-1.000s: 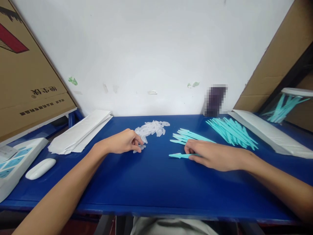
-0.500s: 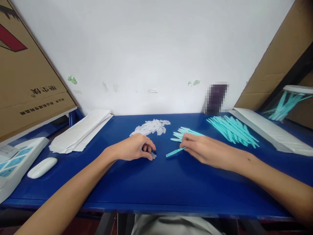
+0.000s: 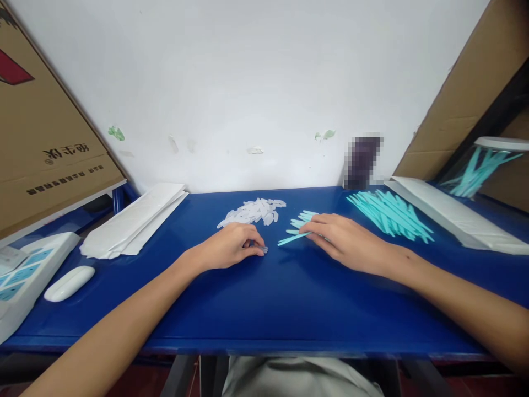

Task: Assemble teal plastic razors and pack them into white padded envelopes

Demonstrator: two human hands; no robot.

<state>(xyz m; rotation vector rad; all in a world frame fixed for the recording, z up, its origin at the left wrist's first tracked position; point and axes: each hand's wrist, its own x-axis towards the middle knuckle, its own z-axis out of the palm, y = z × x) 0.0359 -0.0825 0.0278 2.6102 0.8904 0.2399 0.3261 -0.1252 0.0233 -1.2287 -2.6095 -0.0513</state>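
My left hand (image 3: 231, 247) rests on the blue table (image 3: 264, 298) with its fingers curled, pinching a small clear plastic cap (image 3: 263, 250) at the fingertips. My right hand (image 3: 343, 240) holds a thin teal stick (image 3: 291, 238) whose tip points left toward the cap, a short gap apart. Behind the left hand lies a heap of clear caps (image 3: 254, 211). A small bunch of teal sticks (image 3: 301, 220) lies just behind my right hand's fingers.
A larger pile of teal sticks (image 3: 388, 214) lies at the right, with white paper sleeves (image 3: 450, 216) beyond it. More white sleeves (image 3: 134, 220) lie at the left, near a white mouse (image 3: 68, 283) and a scale-like device (image 3: 25, 273). Cardboard boxes flank both sides.
My left hand moved from the cap heap toward the middle with a cap. My right hand lifted one teal stick off the table and brought its tip close to the cap.
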